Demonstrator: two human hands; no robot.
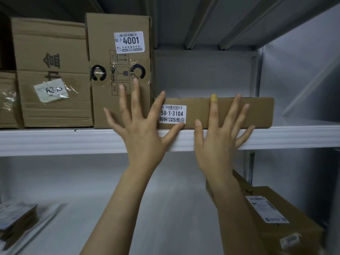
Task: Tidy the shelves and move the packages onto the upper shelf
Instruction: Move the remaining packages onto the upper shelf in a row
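Observation:
A flat brown cardboard package (257, 113) with a white label reading 58-1-3104 lies on the upper shelf (55, 140), right of a tall box labelled 4001 (119, 52). My left hand (141, 129) is spread flat with straight fingers against the package's left end and the tall box's front. With fingers just as straight, my right hand (220, 133) is spread against the package's front; its index fingertip wears a yellow plaster. Another brown package (276, 218) with white labels lies on the lower shelf at the right, partly behind my right forearm.
A large box (51, 74) with a peeling label stands at the upper shelf's left, a smaller one (7, 100) beside it. A stack of flat grey packets (16, 221) lies at the lower shelf's left. To the right of the flat package the upper shelf shows bare white surface.

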